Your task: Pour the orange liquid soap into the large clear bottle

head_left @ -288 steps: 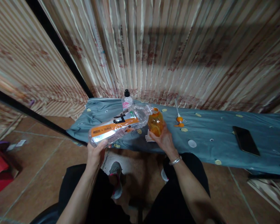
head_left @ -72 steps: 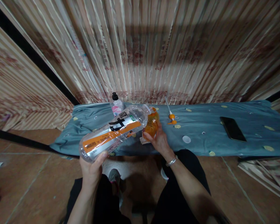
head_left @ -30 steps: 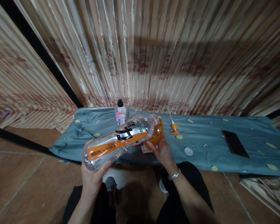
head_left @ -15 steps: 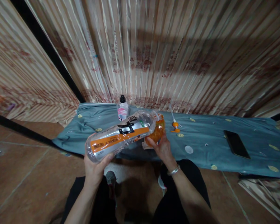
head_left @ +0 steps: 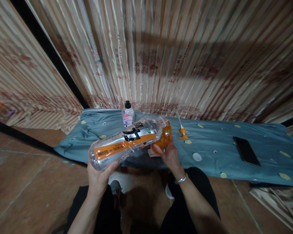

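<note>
My left hand (head_left: 101,174) is wrapped round the base of a large clear plastic bottle (head_left: 127,139) with a silver and orange label. The bottle is tilted, its neck pointing up and to the right, at the top of an orange translucent bottle (head_left: 163,138). Whether the two mouths touch, I cannot tell. My right hand (head_left: 170,154) grips the orange bottle from its lower right side. A piece of pale cloth or tissue (head_left: 154,153) shows under the orange bottle. Behind it, to the right, lies an orange pump head (head_left: 183,131) with a clear tube.
A blue-green patterned sheet (head_left: 215,143) covers the narrow bed. On it stand a small black-capped bottle (head_left: 128,114), a white round cap (head_left: 197,157) and a black phone (head_left: 246,151). A pleated curtain (head_left: 161,58) hangs behind; a black pole (head_left: 51,55) slants at left.
Almost nothing differs. The view has shifted very slightly, and both hands keep their hold on the two bottles in nearly the same pose.
</note>
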A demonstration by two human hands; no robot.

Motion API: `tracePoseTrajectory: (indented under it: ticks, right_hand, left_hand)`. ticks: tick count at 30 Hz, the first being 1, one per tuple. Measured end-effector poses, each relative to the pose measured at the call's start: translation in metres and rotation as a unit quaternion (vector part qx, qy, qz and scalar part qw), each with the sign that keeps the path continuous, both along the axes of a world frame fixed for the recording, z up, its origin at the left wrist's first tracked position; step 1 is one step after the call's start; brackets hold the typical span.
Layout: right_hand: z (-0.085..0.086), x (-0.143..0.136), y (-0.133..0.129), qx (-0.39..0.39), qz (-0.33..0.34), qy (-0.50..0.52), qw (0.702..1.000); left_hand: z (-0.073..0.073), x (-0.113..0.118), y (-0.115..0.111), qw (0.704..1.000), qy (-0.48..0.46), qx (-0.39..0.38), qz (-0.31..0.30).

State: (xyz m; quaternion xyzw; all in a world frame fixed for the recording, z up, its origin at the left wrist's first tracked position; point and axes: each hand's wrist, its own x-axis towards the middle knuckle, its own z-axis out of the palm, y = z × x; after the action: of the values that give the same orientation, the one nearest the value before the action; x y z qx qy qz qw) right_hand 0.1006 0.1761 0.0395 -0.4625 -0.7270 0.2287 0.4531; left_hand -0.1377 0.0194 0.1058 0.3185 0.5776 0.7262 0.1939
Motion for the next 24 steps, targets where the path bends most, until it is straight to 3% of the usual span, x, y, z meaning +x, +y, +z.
tracePoseTrajectory:
  ticks: [24]
  right_hand:
    - [0.0064, -0.0011, -0.0026, -0.014, 0.005, 0.018, 1.000]
  left_hand:
    - [0.0006, 0.0010, -0.0001, 1.000, 0.009, -0.019, -0.008]
